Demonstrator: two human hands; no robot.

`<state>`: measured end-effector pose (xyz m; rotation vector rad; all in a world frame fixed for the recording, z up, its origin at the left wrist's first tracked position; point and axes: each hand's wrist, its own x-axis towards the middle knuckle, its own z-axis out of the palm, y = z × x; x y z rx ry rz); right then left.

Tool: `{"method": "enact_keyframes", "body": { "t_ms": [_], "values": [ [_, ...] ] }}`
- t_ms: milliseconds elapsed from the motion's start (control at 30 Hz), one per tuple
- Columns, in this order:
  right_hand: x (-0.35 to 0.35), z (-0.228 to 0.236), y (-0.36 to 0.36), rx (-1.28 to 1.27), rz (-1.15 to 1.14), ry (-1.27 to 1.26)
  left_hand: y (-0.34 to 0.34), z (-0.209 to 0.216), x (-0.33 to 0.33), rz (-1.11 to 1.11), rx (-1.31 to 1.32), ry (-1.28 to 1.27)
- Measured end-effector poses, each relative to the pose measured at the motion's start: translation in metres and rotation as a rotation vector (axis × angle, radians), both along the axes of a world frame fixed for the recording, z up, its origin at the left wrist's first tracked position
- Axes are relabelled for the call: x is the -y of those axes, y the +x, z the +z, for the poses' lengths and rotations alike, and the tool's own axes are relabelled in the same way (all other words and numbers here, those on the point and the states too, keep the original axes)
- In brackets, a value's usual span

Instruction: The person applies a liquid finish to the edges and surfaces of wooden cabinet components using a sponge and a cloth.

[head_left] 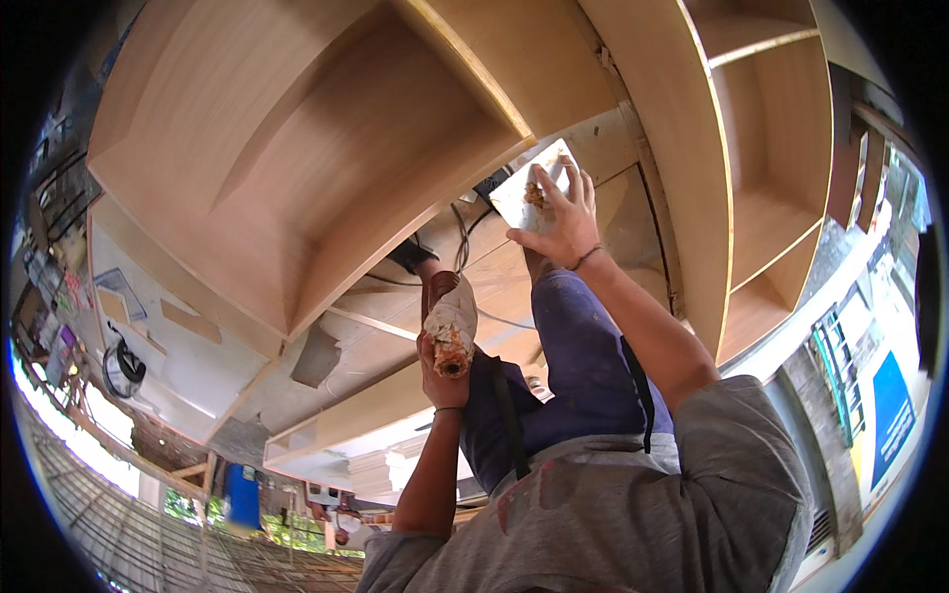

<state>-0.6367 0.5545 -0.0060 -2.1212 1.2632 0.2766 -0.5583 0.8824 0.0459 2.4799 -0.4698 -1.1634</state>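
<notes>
Pointing bodyward: crusted roll point(452, 324), axis fore-aft | left hand point(441, 387) clasping it | right hand point(568, 223) spread across white block point(515, 200)

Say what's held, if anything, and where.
Left hand: whitish cylindrical roll, near its brown-stained end. Right hand: brown-smeared white flat piece, by its right side.

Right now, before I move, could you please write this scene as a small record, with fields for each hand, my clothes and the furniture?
Left grip: holds a stained roll, its end facing the camera
Right grip: holds a white piece with brown smears
Clothes: grey shirt, blue trousers
Furniture on left: open wooden cabinet
Furniture on right: wooden shelf with compartments
Unclear: contents of the roll
</notes>
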Motion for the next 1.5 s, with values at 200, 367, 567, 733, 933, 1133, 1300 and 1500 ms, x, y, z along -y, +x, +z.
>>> {"method": "enact_keyframes", "body": {
  "t_ms": [200,367,567,733,933,1133,1300,1500],
  "values": [
    [-0.021,-0.025,0.018,-0.198,0.011,-0.187,0.045,-0.020,-0.006,-0.265,-0.082,-0.086],
    [-0.032,-0.041,0.019,-0.214,-0.035,-0.270,0.078,-0.027,-0.038,-0.322,-0.087,-0.163],
    [-0.032,-0.047,0.023,-0.208,-0.048,-0.297,0.088,-0.032,-0.052,-0.420,-0.049,-0.110],
    [-0.023,-0.032,0.025,-0.275,0.014,-0.254,0.093,-0.030,-0.052,-0.460,-0.059,-0.139],
    [-0.023,-0.009,0.025,-0.352,0.053,-0.213,0.089,-0.032,-0.061,-0.455,-0.032,-0.143],
    [-0.014,-0.020,0.036,-0.323,0.034,-0.239,0.085,-0.031,-0.062,-0.418,-0.042,-0.159],
    [-0.014,-0.013,0.032,-0.395,0.069,-0.210,0.085,-0.033,-0.068,-0.442,-0.023,-0.157],
    [0.003,-0.019,0.028,-0.373,0.073,-0.266,0.081,-0.036,-0.070,-0.435,-0.027,-0.173]
  ]
}}
